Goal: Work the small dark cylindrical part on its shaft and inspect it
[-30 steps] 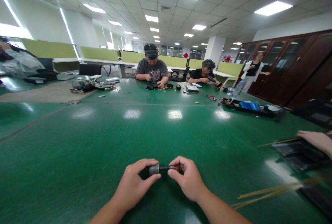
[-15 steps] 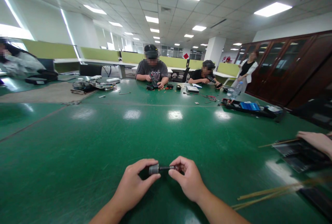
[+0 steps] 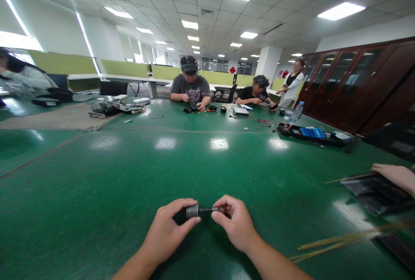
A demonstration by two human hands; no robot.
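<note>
Between thumb and fingers, my left hand (image 3: 167,228) grips a short dark grey metal cylinder (image 3: 192,211) with a lighter rim. A thin black shaft (image 3: 205,210) runs from it to the right, lying level just above the green table. At the shaft's far end my right hand (image 3: 235,223) pinches a small ribbed metal piece (image 3: 216,209), which looks like a spring or sleeve. Fingers hide part of this piece, so I cannot tell how it sits on the shaft.
On the right, another person's hand (image 3: 394,176) rests on a black tray-like part (image 3: 372,189). Thin yellow sticks (image 3: 337,242) lie nearer me. A black case (image 3: 311,135) with blue contents stands farther back. Two people sit across the green table (image 3: 155,167); another stands behind.
My hands and the metal part stay almost in place; the right fingertips shift very slightly to the right. The standing person in the background has moved left.
</note>
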